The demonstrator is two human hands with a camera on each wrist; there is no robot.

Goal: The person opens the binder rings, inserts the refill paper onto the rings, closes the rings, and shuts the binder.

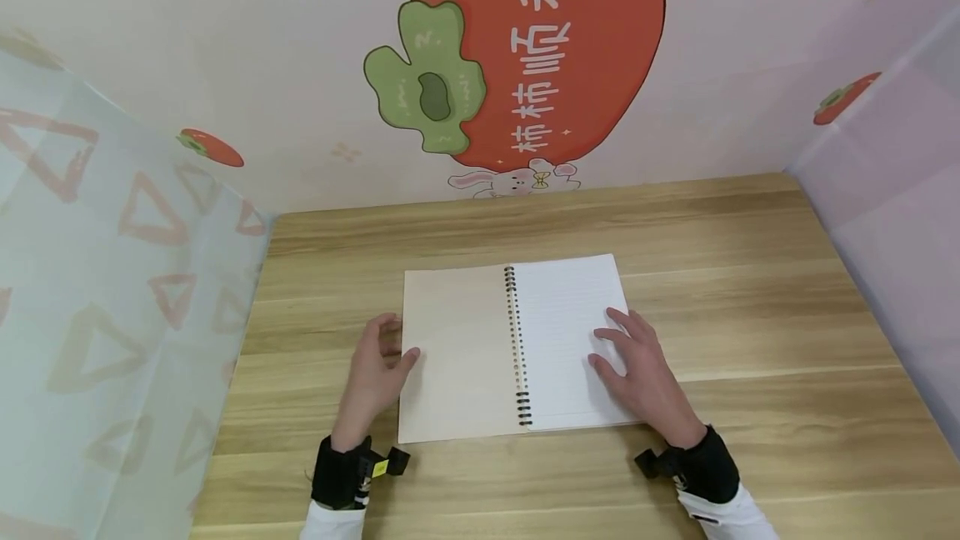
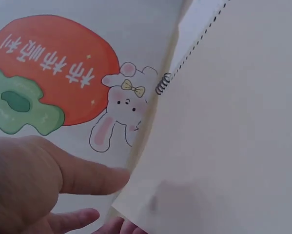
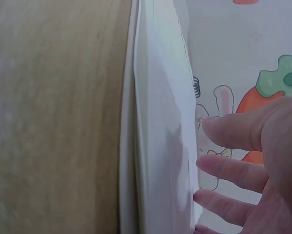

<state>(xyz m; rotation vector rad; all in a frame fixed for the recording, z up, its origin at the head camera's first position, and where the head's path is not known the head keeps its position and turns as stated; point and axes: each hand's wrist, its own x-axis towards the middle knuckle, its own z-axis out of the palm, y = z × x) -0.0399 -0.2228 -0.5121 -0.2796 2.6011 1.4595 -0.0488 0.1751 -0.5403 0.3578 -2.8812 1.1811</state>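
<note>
A spiral notebook [image 1: 567, 340] lies spread on the wooden table, its blank beige cover [image 1: 457, 357] on the left and a white lined page on the right. Black wire binding [image 1: 524, 408] runs between the two sides. My left hand [image 1: 372, 382] is at the cover's left edge, thumb reaching over that edge and fingers loosely bent beside it. Over the right part of the page, my right hand [image 1: 648, 373] hovers with fingers spread and relaxed. In the right wrist view, the fingertips [image 3: 211, 163] are close to the page, with nothing gripped.
The wooden table [image 1: 757, 298] extends around the notebook. Behind it stands a wall [image 1: 300, 82] printed with a large persimmon, characters and a rabbit. Patterned side panels border the left and right. Each wrist wears a black camera strap [image 1: 708, 465].
</note>
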